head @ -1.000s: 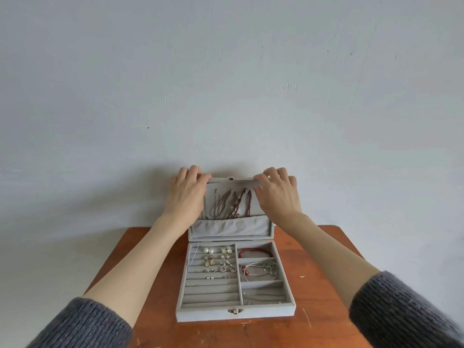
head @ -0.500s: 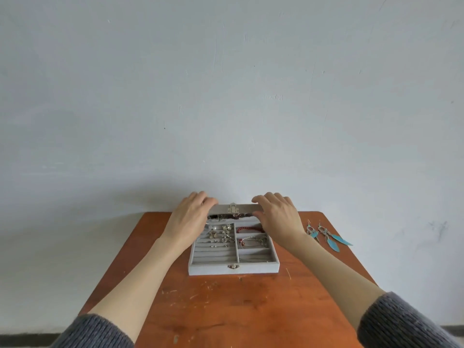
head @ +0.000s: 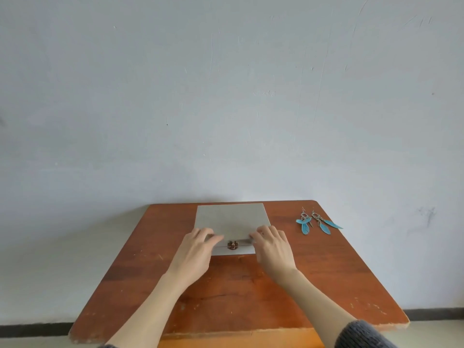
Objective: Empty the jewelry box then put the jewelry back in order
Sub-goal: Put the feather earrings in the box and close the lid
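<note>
Grey jewelry box (head: 231, 218) sits lid-down-closed on the wooden table (head: 226, 292), its brass clasp (head: 232, 245) on the front face midway between both hands. Left hand (head: 197, 249) holds the box's front-left corner with fingers bent over the lid edge; right hand (head: 272, 246) does the same at the front-right corner, fingertips on the lid. Two blue feather earrings (head: 316, 222) lie on the table beyond and to the right of the right hand, apart from the box; the grey sweater cuff (head: 361, 335) shows at the right forearm.
</note>
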